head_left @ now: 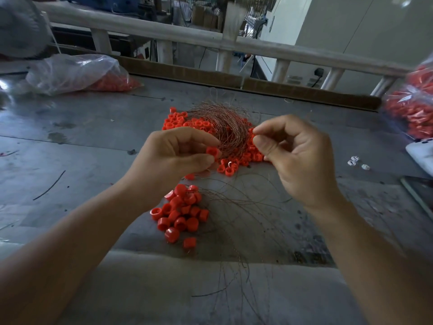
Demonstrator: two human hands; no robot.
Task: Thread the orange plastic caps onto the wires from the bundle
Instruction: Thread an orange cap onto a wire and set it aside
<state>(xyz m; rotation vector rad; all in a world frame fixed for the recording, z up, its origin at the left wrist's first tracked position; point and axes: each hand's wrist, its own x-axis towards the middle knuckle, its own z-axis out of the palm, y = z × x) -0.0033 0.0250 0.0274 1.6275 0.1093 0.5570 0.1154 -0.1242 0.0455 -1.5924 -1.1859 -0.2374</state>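
Left hand pinching one orange cap between thumb and fingertips, just in front of the wire bundle. Right hand closing thumb and forefinger, apparently on a single wire too thin to make out. Bundle lying tangled over the far cap pile; caps apparently already threaded clustering near the table edge, wires trailing toward the person.

Risking a missed hole: wire tip hard to see, likely bending or slipping past the cap. Risking also dragging neighbouring strands out of the tangle, scattering loose caps. Possibly snagging the trailing wires under the forearms and pulling finished caps off.
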